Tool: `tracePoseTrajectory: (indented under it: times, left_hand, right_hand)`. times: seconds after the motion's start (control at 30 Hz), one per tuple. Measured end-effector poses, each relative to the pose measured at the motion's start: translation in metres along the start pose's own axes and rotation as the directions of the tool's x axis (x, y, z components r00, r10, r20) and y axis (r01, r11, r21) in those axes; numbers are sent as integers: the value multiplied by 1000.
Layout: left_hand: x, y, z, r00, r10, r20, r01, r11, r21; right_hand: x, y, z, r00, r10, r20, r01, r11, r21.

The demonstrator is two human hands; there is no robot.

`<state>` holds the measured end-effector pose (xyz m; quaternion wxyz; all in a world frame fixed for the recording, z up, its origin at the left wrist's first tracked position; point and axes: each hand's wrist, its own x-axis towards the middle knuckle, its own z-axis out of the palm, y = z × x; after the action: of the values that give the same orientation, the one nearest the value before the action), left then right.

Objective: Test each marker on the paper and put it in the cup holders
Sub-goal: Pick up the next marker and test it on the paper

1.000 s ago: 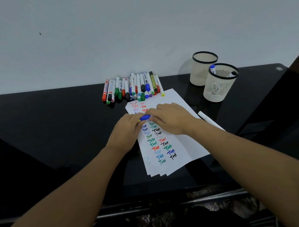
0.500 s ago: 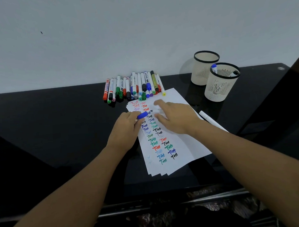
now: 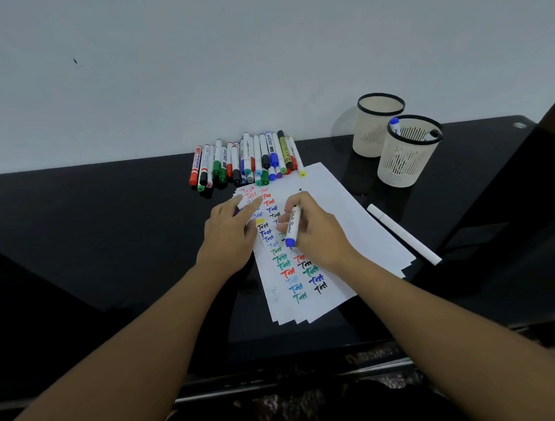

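My right hand [image 3: 315, 234] grips a white marker with a blue end [image 3: 292, 226], its tip down on the stack of paper [image 3: 349, 213] among rows of coloured "Test" words. My left hand [image 3: 229, 234] rests on the paper's left edge with the forefinger stretched out; a sliver of the blue cap [image 3: 237, 212] shows between its fingers. Several capped markers [image 3: 251, 160] lie in a row behind the paper. Two cream mesh cup holders stand at the right: the near one [image 3: 408, 172] holds a blue-capped marker [image 3: 394, 124] and a dark one, the far one [image 3: 371, 136] shows nothing inside.
A white marker [image 3: 401, 233] lies on the black glossy table [image 3: 111, 217] just right of the paper. A pale wall runs behind the table. The table's front edge is near my forearms.
The blue cap came off the marker in my left hand. My right hand turned the marker and brought its tip down onto the paper; my left hand moved onto the paper's left edge.
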<state>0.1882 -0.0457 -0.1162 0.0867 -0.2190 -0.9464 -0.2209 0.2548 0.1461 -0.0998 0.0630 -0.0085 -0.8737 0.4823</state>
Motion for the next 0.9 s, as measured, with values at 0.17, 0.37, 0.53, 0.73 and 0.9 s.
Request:
tracePoseTrajectory:
  times: [0.17,0.37,0.53,0.73,0.9]
  left_hand:
    - [2,-3,0,999,-22,41,23,999,-42]
    - [-2,-17,-8,998,63,19,-64,997,39]
    - [0,-23,-6,1000,10,5,-10,1000,-1]
    - [12,-25,-6,997,-67,38,69,996,-49]
    - [23,-33,-11,996,-26,89,30,999,-42]
  right_hand:
    - [-11,-6,-5,1000,-4,5,4,999,-35]
    - [-29,-8,-8,1000,-6,29,5,999,32]
    - [-23,-10,-11,998,20,-55,-9,981,193]
    - [27,-5,-12,983,61,-175,-22,976,215]
    - [68,-5,-11,981,67,-181,-30,980,198]
